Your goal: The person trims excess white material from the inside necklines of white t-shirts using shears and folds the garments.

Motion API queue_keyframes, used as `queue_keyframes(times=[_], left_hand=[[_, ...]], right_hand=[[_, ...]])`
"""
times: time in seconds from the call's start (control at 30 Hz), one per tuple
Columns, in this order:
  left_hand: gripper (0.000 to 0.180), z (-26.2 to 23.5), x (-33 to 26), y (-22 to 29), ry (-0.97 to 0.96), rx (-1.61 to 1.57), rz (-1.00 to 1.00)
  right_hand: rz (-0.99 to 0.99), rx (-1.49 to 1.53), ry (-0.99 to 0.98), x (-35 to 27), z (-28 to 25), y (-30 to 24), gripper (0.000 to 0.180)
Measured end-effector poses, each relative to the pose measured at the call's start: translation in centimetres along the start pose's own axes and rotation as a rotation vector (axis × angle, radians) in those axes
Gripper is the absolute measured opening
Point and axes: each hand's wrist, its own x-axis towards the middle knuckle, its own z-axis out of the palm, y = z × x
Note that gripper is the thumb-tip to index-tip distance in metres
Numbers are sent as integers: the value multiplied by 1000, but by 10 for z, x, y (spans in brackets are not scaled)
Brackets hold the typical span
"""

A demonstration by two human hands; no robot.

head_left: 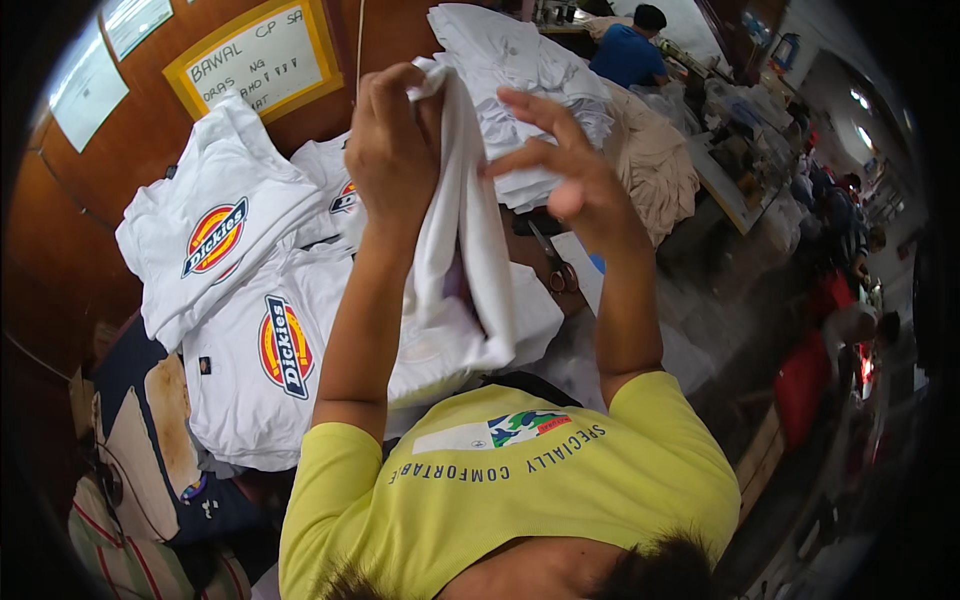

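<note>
White shirt hanging from left hand grip (fist closed on its top edge), right hand open beside it.

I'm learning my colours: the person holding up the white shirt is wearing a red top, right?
Not quite. The head view shows the top is yellow, not red. The left hand does hold up a white shirt.

Left hand gripping white shirt, right hand open

Three printed white shirts, one scissors
</note>
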Motion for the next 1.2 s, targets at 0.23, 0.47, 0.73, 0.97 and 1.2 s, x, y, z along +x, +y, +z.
queue_keyframes(times=[0.23, 0.47, 0.73, 0.97, 1.2], left_hand=[[20, 3, 13, 4, 21, 113, 201], [19, 9, 2, 17, -70, 57, 213], [21, 20, -5, 37, -392, -306, 32], [33, 63, 15, 143, -72, -591, 704], [23, 25, -59, 206, -321, -944, 1061]], right_hand=[[53, -14, 74, -60, -1, 6, 61], [388, -309, 202, -89, -13, 27, 28], [503, -227, 608, -126, -127, 59, 22], [-275, -1010, 1004, -140, -24, 45, 38], [142, -543, 563, -171, 20, 80, 33]])
